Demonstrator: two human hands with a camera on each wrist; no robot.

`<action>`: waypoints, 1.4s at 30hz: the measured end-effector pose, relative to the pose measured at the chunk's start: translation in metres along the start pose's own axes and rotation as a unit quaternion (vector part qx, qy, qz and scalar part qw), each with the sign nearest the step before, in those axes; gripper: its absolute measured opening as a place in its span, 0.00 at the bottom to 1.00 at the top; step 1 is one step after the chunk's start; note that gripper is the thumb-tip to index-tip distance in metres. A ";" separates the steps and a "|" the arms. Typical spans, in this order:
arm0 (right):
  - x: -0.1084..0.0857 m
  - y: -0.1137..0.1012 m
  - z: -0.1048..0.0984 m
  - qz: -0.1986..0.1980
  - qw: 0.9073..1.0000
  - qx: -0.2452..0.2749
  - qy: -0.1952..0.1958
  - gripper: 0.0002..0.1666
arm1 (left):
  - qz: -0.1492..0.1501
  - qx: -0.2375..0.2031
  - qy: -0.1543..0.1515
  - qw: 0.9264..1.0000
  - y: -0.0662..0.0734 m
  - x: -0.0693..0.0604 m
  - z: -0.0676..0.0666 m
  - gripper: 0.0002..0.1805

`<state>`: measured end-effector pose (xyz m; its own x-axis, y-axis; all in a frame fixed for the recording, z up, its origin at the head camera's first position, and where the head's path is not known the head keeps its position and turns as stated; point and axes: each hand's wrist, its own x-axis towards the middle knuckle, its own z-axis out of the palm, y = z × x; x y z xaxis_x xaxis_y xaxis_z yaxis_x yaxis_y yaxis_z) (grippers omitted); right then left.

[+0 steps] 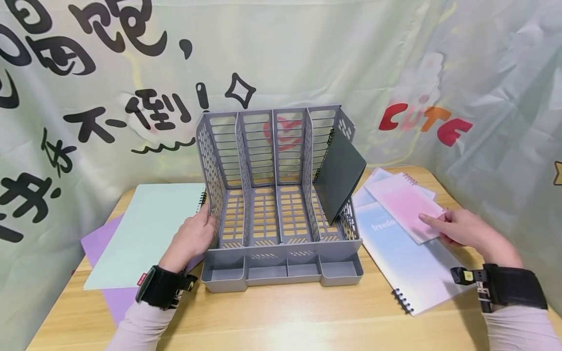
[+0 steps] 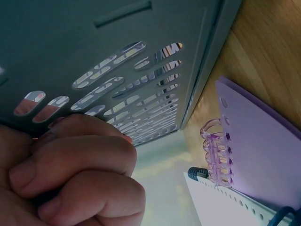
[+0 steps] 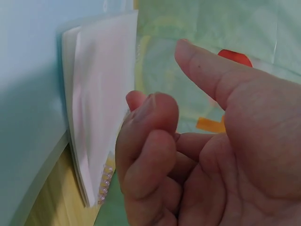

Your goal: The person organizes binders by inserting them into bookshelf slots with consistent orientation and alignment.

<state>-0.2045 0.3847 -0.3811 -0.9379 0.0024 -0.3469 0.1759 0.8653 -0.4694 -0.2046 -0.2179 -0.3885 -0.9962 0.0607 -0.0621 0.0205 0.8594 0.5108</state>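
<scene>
A grey file organizer [image 1: 283,248] with upright dividers and small front trays stands mid-table. My left hand [image 1: 193,236] grips its left side wall; curled fingers [image 2: 94,155] lie against the slotted panel in the left wrist view. A dark spiral notebook [image 1: 338,170] leans in the rightmost slot. On the right, a pink notebook [image 1: 406,202] lies over a blue-white spiral notebook [image 1: 408,258]. My right hand [image 1: 470,231] is at the pink notebook's near right corner. In the right wrist view its thumb stands apart from the bent fingers [image 3: 150,132], with nothing pinched between them.
Left of the organizer, a mint-green spiral notebook [image 1: 145,229] overlaps a purple one [image 1: 116,297]. Another pale blue notebook [image 1: 364,196] shows beneath the pink one. A printed cloth [image 1: 281,53] hangs behind and beside the wooden table [image 1: 281,321].
</scene>
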 end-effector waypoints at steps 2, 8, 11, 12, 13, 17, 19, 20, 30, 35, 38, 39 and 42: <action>0.001 0.003 -0.001 0.007 1.000 -0.002 -0.008 0.38 | 0.000 0.000 -0.002 1.000 0.000 0.000 0.000 0.30; 0.003 0.010 -0.002 0.033 0.998 0.008 -0.044 0.40 | 0.001 0.003 -0.001 1.000 -0.001 0.001 0.000 0.29; 0.004 0.013 -0.002 0.036 0.998 0.013 -0.052 0.40 | 0.002 0.000 -0.003 1.000 -0.002 0.001 0.000 0.30; 0.004 0.014 -0.002 0.037 0.998 0.015 -0.052 0.40 | 0.002 -0.001 -0.005 1.000 -0.003 0.001 0.000 0.30; 0.004 0.015 -0.002 0.037 0.998 0.015 -0.052 0.40 | 0.003 -0.001 -0.006 1.000 -0.003 0.001 0.000 0.30; 0.006 0.017 0.001 0.040 0.998 0.023 -0.050 0.39 | 0.001 0.003 -0.011 1.000 -0.004 -0.001 -0.002 0.30; 0.006 0.017 0.002 0.041 0.998 0.022 -0.047 0.39 | 0.002 0.008 -0.012 1.000 -0.005 -0.001 -0.002 0.30; 0.005 0.018 0.002 0.042 0.998 0.021 -0.046 0.40 | 0.002 0.007 -0.012 1.000 -0.005 -0.001 -0.002 0.30; 0.001 0.035 0.002 0.054 0.997 0.027 -0.046 0.38 | 0.010 0.005 -0.002 1.000 -0.002 0.002 0.000 0.29; 0.003 0.041 0.003 0.058 0.997 0.038 -0.043 0.38 | 0.007 0.006 -0.003 1.000 -0.002 0.002 0.000 0.29; 0.004 0.044 0.002 0.059 0.996 0.048 -0.043 0.38 | 0.006 0.006 -0.001 1.000 -0.002 0.002 0.001 0.29; 0.004 0.044 0.003 0.061 0.996 0.049 -0.043 0.38 | 0.005 0.005 -0.002 1.000 -0.002 0.002 0.000 0.29; 0.005 0.047 0.003 0.066 0.996 0.052 -0.043 0.39 | 0.002 0.003 -0.004 1.000 -0.002 0.002 0.000 0.28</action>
<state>-0.2006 0.4235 -0.4071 -0.8762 0.0670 -0.4772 0.3309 0.8036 -0.4947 -0.2062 -0.2194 -0.3901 -0.9954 0.0688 -0.0667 0.0257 0.8621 0.5061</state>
